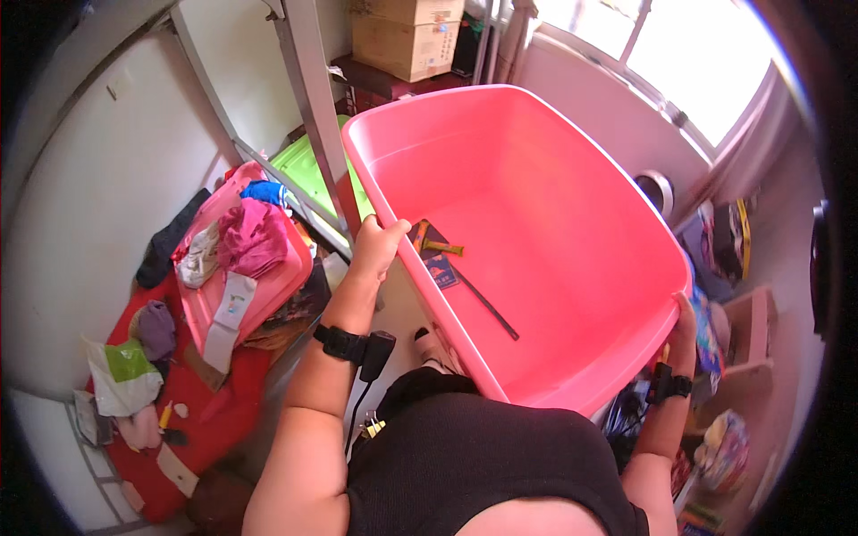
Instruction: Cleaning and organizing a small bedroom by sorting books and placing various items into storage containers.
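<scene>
A large pink plastic storage bin (554,188) is tilted in front of me, its opening facing me. My left hand (380,246) is closed over its left rim, thumb on top. My right hand (684,326) grips the right rim near the lower right corner, its fingers partly hidden behind the wall. A few small items lie inside: a yellow-orange wrapper (442,247), a dark blue card or packet (441,271) and a thin dark strip (487,305). The bin's underside is out of sight.
A metal bed-frame post (313,98) stands just left of the bin. Beyond it are a green lid (308,170) and a pink lid (277,286) heaped with clothes on a red mat (241,402). Cardboard boxes (402,45) sit at the back; a cluttered pink shelf (749,326) is at right.
</scene>
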`<state>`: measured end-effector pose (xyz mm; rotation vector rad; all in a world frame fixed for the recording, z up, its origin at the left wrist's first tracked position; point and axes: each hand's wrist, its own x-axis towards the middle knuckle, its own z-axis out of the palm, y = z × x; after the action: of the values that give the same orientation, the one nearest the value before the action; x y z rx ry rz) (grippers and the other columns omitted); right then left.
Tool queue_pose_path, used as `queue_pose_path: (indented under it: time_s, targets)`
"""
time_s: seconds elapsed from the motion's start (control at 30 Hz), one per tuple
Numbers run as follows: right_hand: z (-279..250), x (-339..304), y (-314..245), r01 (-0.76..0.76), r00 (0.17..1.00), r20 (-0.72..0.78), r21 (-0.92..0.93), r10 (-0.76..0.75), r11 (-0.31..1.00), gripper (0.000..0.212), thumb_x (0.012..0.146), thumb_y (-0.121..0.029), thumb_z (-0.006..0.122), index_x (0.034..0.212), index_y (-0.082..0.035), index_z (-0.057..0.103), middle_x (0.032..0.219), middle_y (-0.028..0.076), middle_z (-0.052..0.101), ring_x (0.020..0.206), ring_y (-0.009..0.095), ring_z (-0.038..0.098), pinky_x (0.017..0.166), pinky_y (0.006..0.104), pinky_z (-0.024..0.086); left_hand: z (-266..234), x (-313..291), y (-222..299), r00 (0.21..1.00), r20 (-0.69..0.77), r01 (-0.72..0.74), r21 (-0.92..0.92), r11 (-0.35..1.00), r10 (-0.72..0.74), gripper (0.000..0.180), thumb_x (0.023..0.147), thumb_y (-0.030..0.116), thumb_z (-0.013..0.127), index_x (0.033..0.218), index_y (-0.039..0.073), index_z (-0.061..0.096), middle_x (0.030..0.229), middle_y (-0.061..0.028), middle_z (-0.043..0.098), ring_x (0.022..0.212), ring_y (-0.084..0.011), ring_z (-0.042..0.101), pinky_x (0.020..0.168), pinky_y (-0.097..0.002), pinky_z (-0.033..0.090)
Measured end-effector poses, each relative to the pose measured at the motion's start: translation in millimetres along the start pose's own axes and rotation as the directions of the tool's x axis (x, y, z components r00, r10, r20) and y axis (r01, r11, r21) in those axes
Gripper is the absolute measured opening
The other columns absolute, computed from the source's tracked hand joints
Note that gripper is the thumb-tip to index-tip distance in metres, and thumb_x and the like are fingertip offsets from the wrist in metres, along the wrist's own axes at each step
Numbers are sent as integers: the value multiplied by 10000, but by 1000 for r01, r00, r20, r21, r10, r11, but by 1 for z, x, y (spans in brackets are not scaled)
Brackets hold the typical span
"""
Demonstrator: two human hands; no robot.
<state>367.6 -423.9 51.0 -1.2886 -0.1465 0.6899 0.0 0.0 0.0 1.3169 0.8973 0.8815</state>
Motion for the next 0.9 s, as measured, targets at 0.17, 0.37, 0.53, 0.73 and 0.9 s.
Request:
queue_pose_path:
  time_s: [0.17, 0.37, 0.53, 0.73, 0.9]
  targets:
    - [28, 160, -61, 151, 984, 110, -89, -141, 984, 255, 889, -225, 529, 994, -5, 603, 900, 72, 660, 773, 159, 646, 718, 284, 530, 33, 97, 8, 998, -57, -3, 21, 1000, 4, 440, 777, 211, 653, 1069, -91, 525, 914, -164, 608, 842, -241, 601, 794, -347, 484]
    - [116, 286, -88, 142, 975, 191, -146, -113, 979, 401, 881, -269, 535, 1140, 36, 538, 963, 96, 638, 808, 179, 622, 725, 306, 516, 33, 166, 17, 967, -246, 66, -15, 998, -67, 445, 780, 220, 644, 1078, -78, 503, 926, -133, 583, 831, -223, 575, 774, -356, 470]
    - [201, 368, -83, 89, 969, 244, -219, -33, 972, 423, 860, -335, 567, 1060, 37, 571, 935, 108, 639, 784, 183, 619, 707, 305, 511, 29, 200, 4, 859, -508, -91, -32, 995, 62, 290, 766, 155, 644, 902, -64, 512, 836, -121, 572, 720, -182, 558, 659, -328, 463]
    - [238, 500, -39, 20, 938, 344, -196, 49, 980, 321, 865, -217, 558, 1035, 55, 565, 929, 112, 626, 834, 203, 620, 718, 310, 528, 50, 256, 22, 715, -694, -63, 62, 996, 88, 261, 720, 147, 641, 813, -72, 533, 719, -105, 574, 639, -193, 564, 573, -340, 449]
    - [289, 558, 29, -97, 883, 461, -2, 87, 995, 314, 861, -174, 552, 1082, 49, 547, 974, 125, 622, 857, 229, 623, 754, 337, 525, -26, 301, -47, 599, -799, 25, 91, 996, 58, 373, 703, 135, 644, 950, -124, 539, 835, -178, 619, 714, -225, 593, 612, -361, 475]
